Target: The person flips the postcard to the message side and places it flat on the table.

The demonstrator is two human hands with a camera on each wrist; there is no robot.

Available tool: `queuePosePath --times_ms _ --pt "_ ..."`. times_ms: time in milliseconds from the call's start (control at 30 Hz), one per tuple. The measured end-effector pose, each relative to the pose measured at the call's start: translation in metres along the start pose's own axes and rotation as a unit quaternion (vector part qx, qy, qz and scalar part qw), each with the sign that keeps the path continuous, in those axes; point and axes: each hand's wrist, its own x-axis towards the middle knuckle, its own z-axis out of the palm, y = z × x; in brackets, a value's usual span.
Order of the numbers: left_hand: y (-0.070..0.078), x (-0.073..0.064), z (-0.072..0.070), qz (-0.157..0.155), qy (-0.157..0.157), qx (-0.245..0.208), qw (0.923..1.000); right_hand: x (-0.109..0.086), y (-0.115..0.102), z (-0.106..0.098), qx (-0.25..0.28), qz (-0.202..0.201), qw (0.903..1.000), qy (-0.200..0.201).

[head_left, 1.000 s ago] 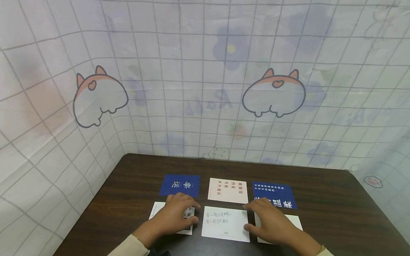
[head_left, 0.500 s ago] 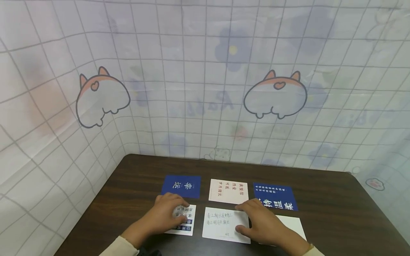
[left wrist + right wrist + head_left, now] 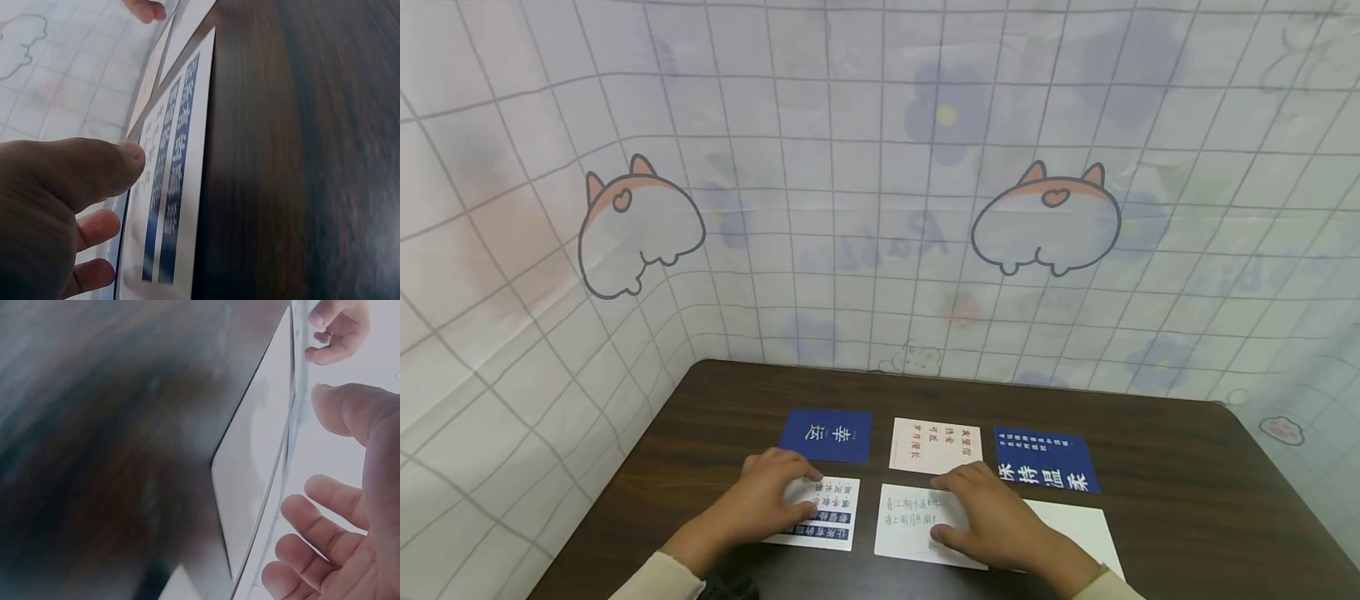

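My left hand (image 3: 763, 500) is over the left part of a white postcard (image 3: 831, 533) with blue bands of print, its thumb and fingers apart. The left wrist view shows the thumb above that card, pinching nothing. My right hand (image 3: 992, 521) is above the right side of a white postcard (image 3: 902, 537) with handwritten lines, in the middle of the near row. In the right wrist view its fingers are spread and loosely bent, with nothing between them. A plain white postcard (image 3: 1082, 529) lies partly hidden under the right hand and wrist.
A far row lies behind: a dark blue postcard (image 3: 842, 436), a cream one with red characters (image 3: 936, 446), and a blue one with white characters (image 3: 1048, 458). All rest on a dark wooden table (image 3: 1187, 467), backed by a checked cloth (image 3: 850, 208).
Both hands have slid leftward above the near row. More of the blue-banded card and of the plain right-hand card now shows. The cards have not visibly moved on the table.
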Motion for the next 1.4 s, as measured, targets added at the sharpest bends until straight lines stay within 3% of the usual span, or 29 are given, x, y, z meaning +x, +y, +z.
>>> queuePosePath --times_ms 267,567,900,1400 --pt "-0.008 -0.007 -0.007 -0.002 0.000 0.001 1.0000 0.008 -0.007 0.005 0.001 -0.004 1.0000 -0.005" --pt "-0.021 -0.014 -0.017 -0.039 -0.013 -0.001 0.9992 0.018 -0.020 0.007 0.012 0.005 0.9997 -0.020" --pt "-0.036 -0.022 -0.024 -0.052 -0.008 0.005 0.9986 0.027 -0.030 0.013 0.013 0.005 0.9994 -0.033" --pt "-0.047 -0.027 -0.038 -0.098 -0.054 0.001 0.9937 0.043 -0.044 0.024 0.009 -0.008 0.9995 -0.029"
